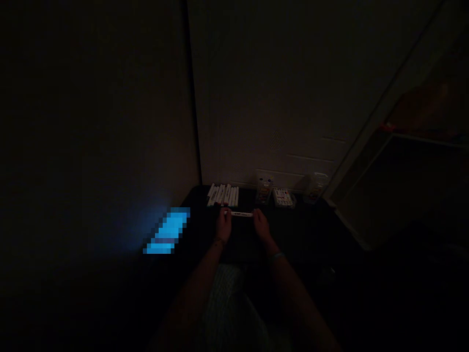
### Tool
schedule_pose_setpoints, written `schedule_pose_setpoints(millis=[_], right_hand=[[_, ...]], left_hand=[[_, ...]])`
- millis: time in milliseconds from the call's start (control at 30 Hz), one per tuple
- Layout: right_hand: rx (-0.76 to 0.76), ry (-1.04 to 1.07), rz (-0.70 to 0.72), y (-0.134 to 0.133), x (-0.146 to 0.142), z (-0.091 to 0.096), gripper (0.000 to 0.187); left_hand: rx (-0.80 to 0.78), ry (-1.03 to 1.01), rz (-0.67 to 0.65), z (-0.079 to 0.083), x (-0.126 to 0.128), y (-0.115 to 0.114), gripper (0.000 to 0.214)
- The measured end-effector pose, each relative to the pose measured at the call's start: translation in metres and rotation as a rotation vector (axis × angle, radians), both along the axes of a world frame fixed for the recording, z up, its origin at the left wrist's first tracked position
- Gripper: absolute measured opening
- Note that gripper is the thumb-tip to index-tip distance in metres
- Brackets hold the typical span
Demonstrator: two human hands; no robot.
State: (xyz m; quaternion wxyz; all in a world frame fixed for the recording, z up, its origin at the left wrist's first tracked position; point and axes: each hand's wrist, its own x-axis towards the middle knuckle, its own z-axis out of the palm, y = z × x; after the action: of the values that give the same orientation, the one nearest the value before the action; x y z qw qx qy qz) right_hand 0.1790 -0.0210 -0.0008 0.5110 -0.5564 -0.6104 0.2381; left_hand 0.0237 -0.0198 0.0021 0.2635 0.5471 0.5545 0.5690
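Observation:
A white marker [242,214] with dark print lies level between my hands, above the dark table. My left hand [223,225] is closed around its left end. At the other end, the fingers of my right hand [261,224] are closed on the tip. Just beyond my left hand, several white markers [223,194] lie side by side in a row at the back of the table. The room is very dim, so fine detail on the fingers is lost.
Along the back wall stand a clear plastic case [264,189], a flat case of markers [284,197] and another clear case [315,187]. A bright blue pixelated patch [168,231] glows at the left. The dark table [311,234] meets a wall at the back.

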Motion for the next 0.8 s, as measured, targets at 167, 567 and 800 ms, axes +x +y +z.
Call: schedule_pose_setpoints(millis=[167, 567, 800], right_hand=[[-0.004, -0.018, 0.007, -0.0003, -0.0010, 0.0015, 0.032], [0.013, -0.003, 0.004, 0.0020, -0.0011, -0.0003, 0.032], [0.013, -0.013, 0.004, 0.0023, -0.0008, -0.0005, 0.031]], left_hand=[[-0.005, -0.021, 0.036, -0.0003, 0.0009, 0.0012, 0.026], [-0.006, -0.013, 0.026, -0.0046, -0.0010, 0.0039, 0.023], [0.012, 0.033, 0.041, -0.0058, -0.0017, 0.0045, 0.024]])
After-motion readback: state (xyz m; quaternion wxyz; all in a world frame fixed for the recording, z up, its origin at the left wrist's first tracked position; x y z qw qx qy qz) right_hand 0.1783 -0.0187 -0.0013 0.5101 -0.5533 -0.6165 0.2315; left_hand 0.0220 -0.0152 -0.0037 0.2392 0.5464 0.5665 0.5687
